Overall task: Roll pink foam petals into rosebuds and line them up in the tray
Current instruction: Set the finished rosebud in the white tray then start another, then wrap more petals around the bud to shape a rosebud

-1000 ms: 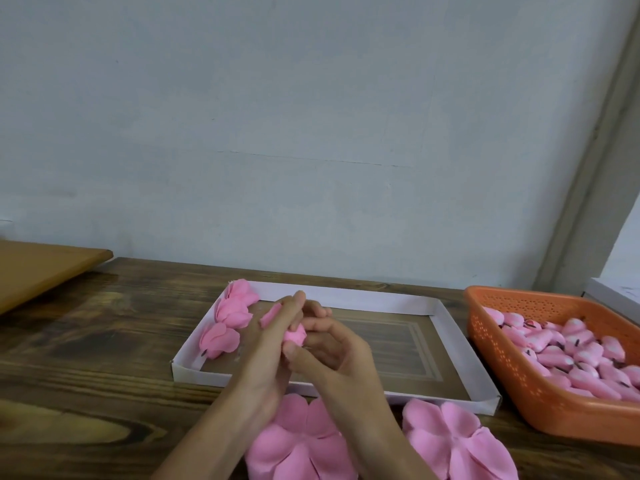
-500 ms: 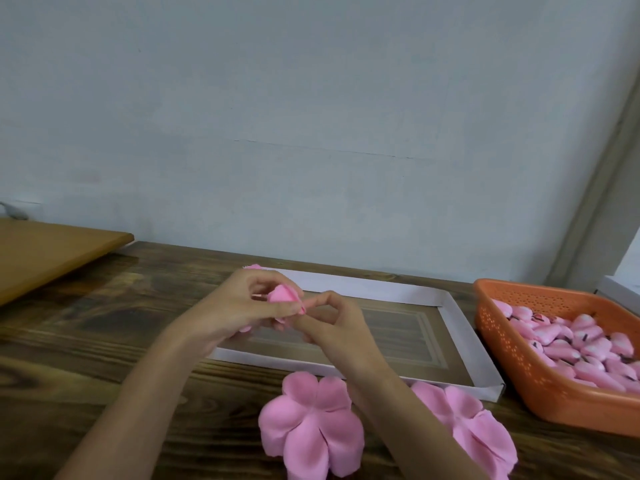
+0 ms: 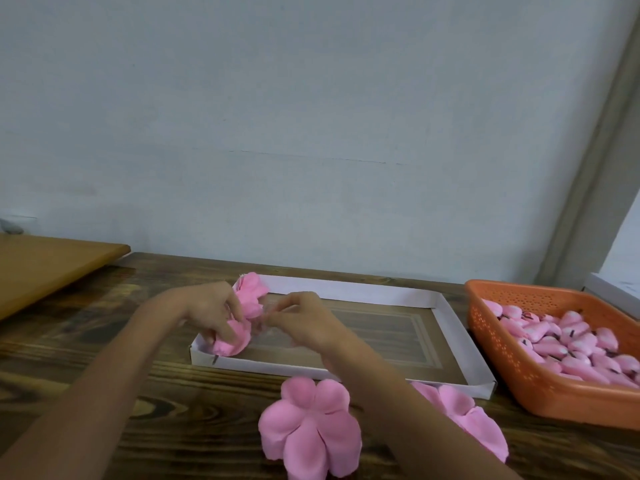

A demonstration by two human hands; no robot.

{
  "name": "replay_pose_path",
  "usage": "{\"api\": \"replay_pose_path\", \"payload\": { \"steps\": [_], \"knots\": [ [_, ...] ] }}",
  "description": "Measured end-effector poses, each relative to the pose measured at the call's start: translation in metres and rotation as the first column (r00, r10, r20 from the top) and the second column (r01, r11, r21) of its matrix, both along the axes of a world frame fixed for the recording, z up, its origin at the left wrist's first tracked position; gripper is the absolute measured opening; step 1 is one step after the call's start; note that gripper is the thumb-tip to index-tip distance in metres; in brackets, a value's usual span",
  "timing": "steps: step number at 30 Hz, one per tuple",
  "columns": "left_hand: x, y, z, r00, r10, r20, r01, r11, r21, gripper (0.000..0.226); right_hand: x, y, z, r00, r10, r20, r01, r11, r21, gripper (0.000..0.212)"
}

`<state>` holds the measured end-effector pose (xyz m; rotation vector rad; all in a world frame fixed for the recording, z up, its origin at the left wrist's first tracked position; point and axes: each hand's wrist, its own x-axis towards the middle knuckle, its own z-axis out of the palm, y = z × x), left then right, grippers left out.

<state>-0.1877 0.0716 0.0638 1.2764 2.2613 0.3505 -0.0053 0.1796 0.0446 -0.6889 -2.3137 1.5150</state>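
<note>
Where the tray [image 3: 381, 294] ends on the left, both hands work close together.

Left hand [image 3: 211, 311]: comes in from the left, fingers curled down among the pink foam, thumb laid across the near bud [image 3: 232, 341]. It grips that bud. The bud sits in the tray's near-left corner, against the white rim.

Far buds [image 3: 252, 293]: just behind it along the same left wall, touching it and the left fingers. The shapes run together, so the count cannot be told.

Right hand [image 3: 304, 322]: over the tray just right of the buds, fingers bent, tips drawn toward the thumb and pointing at the left hand. It is blurred, and I cannot tell whether anything is pinched there. The two hands nearly meet at the fingertips.

Tray floor: brown with a paler border line.

Table [image 3: 86, 344]: dark wood. Near the tray's front rim lies a flat flower [image 3: 308, 434] of overlapping pink petals, between the forearms. A second flower [image 3: 464, 415] lies to its right, partly hidden under the right forearm.

Basket [image 3: 516, 372]: orange, perforated walls, close beside the tray on the right. It holds a heap of pink pieces [image 3: 571, 342] with dark marks.

Board [image 3: 45, 268]: lighter wood, far left. Pale wall [image 3: 311, 133] behind.
</note>
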Motion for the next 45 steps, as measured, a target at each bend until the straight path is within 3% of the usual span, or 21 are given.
{"api": "replay_pose_path", "payload": {
  "steps": [2, 4, 7, 10, 18, 21, 24, 25, 27, 29, 31, 33, 36, 37, 39, 42, 45],
  "knots": [
    [0.001, 0.006, -0.006, 0.996, -0.044, -0.075, 0.041, 0.999, -0.034, 0.028, 0.009, 0.006, 0.000, 0.998, -0.028, -0.054, 0.026, 0.999, -0.042, 0.023],
    [-0.001, 0.009, -0.011, 0.990, -0.039, -0.134, 0.038, 0.999, -0.008, 0.025, 0.016, 0.011, 0.001, 0.995, -0.070, -0.067, 0.064, 0.994, -0.089, 0.007],
    [-0.006, 0.013, -0.019, 0.979, 0.010, -0.204, -0.004, 0.999, 0.034, 0.030, 0.023, 0.018, -0.001, 0.989, -0.126, -0.071, 0.117, 0.986, -0.121, 0.018],
    [-0.007, 0.014, -0.027, 0.973, 0.050, -0.224, -0.047, 0.999, 0.019, 0.031, 0.030, 0.022, -0.002, 0.986, -0.143, -0.081, 0.132, 0.982, -0.136, 0.015],
    [-0.010, 0.011, -0.042, 0.924, 0.163, -0.345, -0.145, 0.987, 0.076, 0.031, 0.050, 0.025, 0.002, 0.971, -0.161, -0.175, 0.150, 0.986, -0.074, 0.008],
    [-0.001, 0.009, -0.043, 0.819, 0.176, -0.546, -0.144, 0.984, 0.102, 0.040, 0.064, 0.025, 0.009, 0.974, -0.155, -0.163, 0.178, 0.975, 0.136, 0.003],
    [0.022, 0.006, -0.039, 0.617, 0.206, -0.759, -0.042, 0.972, 0.230, 0.032, 0.080, 0.033, 0.025, 0.965, -0.185, -0.186, 0.240, 0.906, 0.347, 0.003],
    [0.030, 0.005, -0.038, 0.589, 0.188, -0.786, 0.021, 0.969, 0.248, 0.026, 0.088, 0.040, 0.034, 0.954, -0.202, -0.221, 0.277, 0.874, 0.398, 0.005],
    [0.050, 0.002, -0.036, 0.669, 0.184, -0.720, 0.140, 0.921, 0.365, 0.008, 0.109, 0.065, 0.057, 0.916, -0.279, -0.289, 0.393, 0.768, 0.506, 0.007],
    [0.075, -0.002, -0.036, 0.873, 0.175, -0.456, 0.116, 0.833, 0.541, 0.017, 0.139, 0.101, 0.080, 0.864, -0.423, -0.272, 0.491, 0.589, 0.642, 0.007],
    [0.095, 0.000, -0.035, 0.988, -0.026, -0.155, 0.104, 0.847, 0.522, 0.024, 0.171, 0.145, 0.093, 0.791, -0.604, -0.096, 0.445, 0.461, 0.768, 0.006],
    [0.104, 0.004, -0.040, 0.973, -0.231, 0.020, 0.202, 0.888, 0.413, 0.025, 0.192, 0.184, 0.093, 0.675, -0.692, 0.256, 0.232, 0.529, 0.816, 0.010],
    [0.099, 0.004, -0.053, 0.934, -0.345, 0.089, 0.273, 0.854, 0.443, 0.026, 0.208, 0.210, 0.073, 0.434, -0.589, 0.682, -0.019, 0.751, 0.660, 0.023],
    [0.095, 0.002, -0.056, 0.932, -0.343, 0.115, 0.254, 0.846, 0.468, 0.025, 0.213, 0.216, 0.063, 0.398, -0.538, 0.743, -0.025, 0.804, 0.595, 0.025],
    [0.089, -0.001, -0.061, 0.927, -0.335, 0.171, 0.214, 0.843, 0.494, 0.023, 0.221, 0.227, 0.048, 0.421, -0.477, 0.771, 0.010, 0.853, 0.522, 0.026],
    [0.083, -0.003, -0.061, 0.921, -0.325, 0.216, 0.189, 0.856, 0.480, 0.025, 0.227, 0.239, 0.037, 0.471, -0.472, 0.745, 0.082, 0.864, 0.496, 0.022],
    [0.083, -0.004, -0.060, 0.926, -0.327, 0.190, 0.203, 0.853, 0.481, 0.019, 0.229, 0.247, 0.031, 0.457, -0.423, 0.783, -0.027, 0.873, 0.487, 0.025]
  ]
}}
